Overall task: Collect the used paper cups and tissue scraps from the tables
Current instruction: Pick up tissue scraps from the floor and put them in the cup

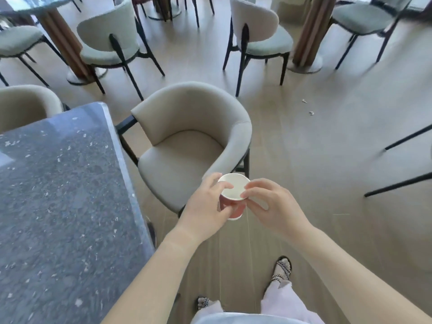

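White-lined red paper cup [233, 189] is held upright in the left hand [208, 206], fingers wrapped around its side. Its rim is pinched by the right hand [271, 204], possibly around something white. Two scraps [307, 106] lie on the floor well beyond the right hand.

dark speckled table [58, 183] | beige armchair [187, 146] beside | wood floor [315, 160]

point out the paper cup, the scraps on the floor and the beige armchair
paper cup [234, 186]: head view, on the white inside of its open mouth
scraps on the floor [304, 101]: head view, on the farther of two small white bits
beige armchair [180, 157]: head view, on the middle of its seat cushion
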A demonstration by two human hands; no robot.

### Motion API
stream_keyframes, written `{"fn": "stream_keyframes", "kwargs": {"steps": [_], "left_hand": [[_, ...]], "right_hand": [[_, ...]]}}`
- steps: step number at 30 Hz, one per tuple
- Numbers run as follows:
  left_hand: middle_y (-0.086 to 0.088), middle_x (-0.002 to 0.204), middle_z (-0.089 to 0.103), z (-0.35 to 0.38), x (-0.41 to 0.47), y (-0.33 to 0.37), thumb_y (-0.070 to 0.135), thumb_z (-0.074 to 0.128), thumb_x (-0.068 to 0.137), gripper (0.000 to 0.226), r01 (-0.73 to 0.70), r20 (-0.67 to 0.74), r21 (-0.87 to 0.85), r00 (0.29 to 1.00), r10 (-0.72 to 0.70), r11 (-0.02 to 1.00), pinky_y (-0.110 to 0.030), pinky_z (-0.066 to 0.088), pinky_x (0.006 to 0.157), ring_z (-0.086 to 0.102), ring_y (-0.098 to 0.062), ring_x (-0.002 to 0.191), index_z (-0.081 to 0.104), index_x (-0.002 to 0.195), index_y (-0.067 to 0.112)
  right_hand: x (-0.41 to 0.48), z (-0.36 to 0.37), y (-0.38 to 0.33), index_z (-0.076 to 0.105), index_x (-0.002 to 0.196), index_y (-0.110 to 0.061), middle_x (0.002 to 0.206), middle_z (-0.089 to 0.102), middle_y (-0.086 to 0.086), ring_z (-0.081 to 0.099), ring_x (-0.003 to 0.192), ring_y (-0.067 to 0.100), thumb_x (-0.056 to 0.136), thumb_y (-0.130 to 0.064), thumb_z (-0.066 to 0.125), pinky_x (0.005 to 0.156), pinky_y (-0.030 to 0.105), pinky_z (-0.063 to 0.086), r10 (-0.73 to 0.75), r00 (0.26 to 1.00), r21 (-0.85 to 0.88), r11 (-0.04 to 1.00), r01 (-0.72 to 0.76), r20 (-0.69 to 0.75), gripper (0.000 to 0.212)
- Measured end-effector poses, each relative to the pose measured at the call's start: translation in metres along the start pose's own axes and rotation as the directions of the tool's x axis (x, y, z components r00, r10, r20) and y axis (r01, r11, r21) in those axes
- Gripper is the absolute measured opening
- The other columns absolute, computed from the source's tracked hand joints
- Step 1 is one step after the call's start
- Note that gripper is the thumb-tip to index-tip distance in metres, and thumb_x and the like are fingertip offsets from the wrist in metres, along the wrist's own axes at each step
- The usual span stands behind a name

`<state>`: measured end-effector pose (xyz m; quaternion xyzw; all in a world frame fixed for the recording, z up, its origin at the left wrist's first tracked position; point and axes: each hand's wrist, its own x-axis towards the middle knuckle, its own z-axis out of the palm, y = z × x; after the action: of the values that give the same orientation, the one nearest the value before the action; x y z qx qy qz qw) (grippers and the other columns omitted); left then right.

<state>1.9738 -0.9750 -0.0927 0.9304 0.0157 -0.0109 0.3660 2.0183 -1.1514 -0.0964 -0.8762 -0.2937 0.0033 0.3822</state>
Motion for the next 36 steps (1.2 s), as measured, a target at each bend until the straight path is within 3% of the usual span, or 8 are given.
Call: {"fn": "stream_keyframes", "kwargs": {"steps": [3, 5, 11, 15, 18, 26, 32, 36], "left_hand": [[0.018, 0.129, 0.040, 0.029, 0.034, 0.035, 0.028, 0.067, 0.079, 0.013, -0.086, 0.042, 0.026, 0.996, 0.085, 0.996, -0.010, 0.031, 0.085, 0.040, 0.007, 0.112, 0.062, 0.090, 0.023], [0.015, 0.128, 0.042, 0.051, 0.058, 0.058, 0.027, 0.068, 0.079, 0.012, -0.123, 0.068, 0.026, 0.990, 0.121, 0.992, -0.007, 0.027, 0.085, 0.039, 0.008, 0.111, 0.062, 0.084, 0.018], [0.009, 0.130, 0.045, 0.110, 0.134, 0.130, 0.020, 0.070, 0.076, 0.010, -0.130, 0.104, -0.054, 0.985, 0.135, 0.990, -0.023, 0.039, 0.094, 0.049, -0.006, 0.111, 0.061, 0.081, 0.022], [0.012, 0.130, 0.043, 0.145, 0.179, 0.170, 0.020, 0.070, 0.077, 0.012, -0.167, 0.119, -0.076, 0.977, 0.175, 0.983, -0.014, 0.032, 0.089, 0.045, -0.001, 0.111, 0.061, 0.084, 0.024], [0.009, 0.132, 0.042, 0.162, 0.206, 0.187, 0.019, 0.070, 0.078, 0.020, -0.183, 0.145, -0.089, 0.970, 0.195, 0.979, -0.022, 0.036, 0.098, 0.043, -0.004, 0.119, 0.061, 0.096, 0.022], [0.006, 0.132, 0.044, 0.168, 0.279, 0.186, 0.020, 0.070, 0.079, 0.015, -0.163, 0.144, -0.068, 0.975, 0.172, 0.984, -0.029, 0.040, 0.099, 0.044, -0.006, 0.120, 0.064, 0.093, 0.020], [0.004, 0.131, 0.046, 0.154, 0.374, 0.167, 0.018, 0.072, 0.077, 0.014, -0.164, 0.110, -0.051, 0.979, 0.169, 0.985, -0.030, 0.040, 0.098, 0.044, -0.008, 0.120, 0.064, 0.089, 0.017], [0.004, 0.130, 0.047, 0.132, 0.449, 0.166, 0.017, 0.070, 0.077, 0.011, -0.207, 0.080, -0.020, 0.975, 0.208, 0.978, -0.017, 0.034, 0.092, 0.046, -0.008, 0.117, 0.064, 0.086, 0.016]], "right_hand": [[-0.006, -0.039, 0.037, 0.071, 0.087, -0.015, 0.099, 0.065, 0.001, 0.062, 0.086, 0.019, 0.078, -0.009, 0.072, 0.074, 0.023, 0.046, 0.059, 0.997, -0.015, 0.998, -0.060, -0.053, 0.010], [-0.008, -0.065, 0.062, 0.071, 0.086, -0.015, 0.099, 0.064, 0.001, 0.062, 0.086, 0.017, 0.078, -0.009, 0.072, 0.074, 0.021, 0.045, 0.087, 0.993, -0.011, 0.996, -0.088, -0.084, 0.010], [-0.005, -0.142, 0.142, 0.071, 0.088, -0.016, 0.103, 0.064, -0.001, 0.061, 0.090, 0.013, 0.080, -0.012, 0.071, 0.077, 0.023, 0.047, 0.152, 0.973, -0.005, 0.988, -0.155, -0.174, 0.009], [0.001, -0.184, 0.190, 0.071, 0.087, -0.017, 0.104, 0.063, -0.001, 0.061, 0.091, 0.013, 0.079, -0.011, 0.071, 0.078, 0.025, 0.048, 0.179, 0.958, -0.010, 0.983, -0.186, -0.223, 0.010], [0.007, -0.205, 0.216, 0.071, 0.088, -0.018, 0.104, 0.062, -0.002, 0.059, 0.090, 0.008, 0.079, -0.012, 0.071, 0.078, 0.022, 0.046, 0.197, 0.947, -0.010, 0.978, -0.207, -0.254, 0.011], [0.064, -0.219, 0.263, 0.071, 0.089, -0.014, 0.105, 0.063, 0.000, 0.060, 0.090, 0.012, 0.079, -0.009, 0.070, 0.080, 0.028, 0.050, 0.221, 0.950, 0.037, 0.975, -0.218, -0.222, 0.011], [0.158, -0.222, 0.300, 0.071, 0.090, -0.010, 0.104, 0.063, 0.002, 0.059, 0.089, 0.014, 0.080, -0.009, 0.069, 0.079, 0.020, 0.044, 0.205, 0.963, 0.016, 0.979, -0.205, -0.176, 0.010], [0.232, -0.235, 0.319, 0.070, 0.089, -0.010, 0.101, 0.064, 0.003, 0.059, 0.088, 0.015, 0.080, -0.009, 0.069, 0.078, 0.024, 0.046, 0.164, 0.972, -0.021, 0.985, -0.170, -0.171, 0.009]]}}
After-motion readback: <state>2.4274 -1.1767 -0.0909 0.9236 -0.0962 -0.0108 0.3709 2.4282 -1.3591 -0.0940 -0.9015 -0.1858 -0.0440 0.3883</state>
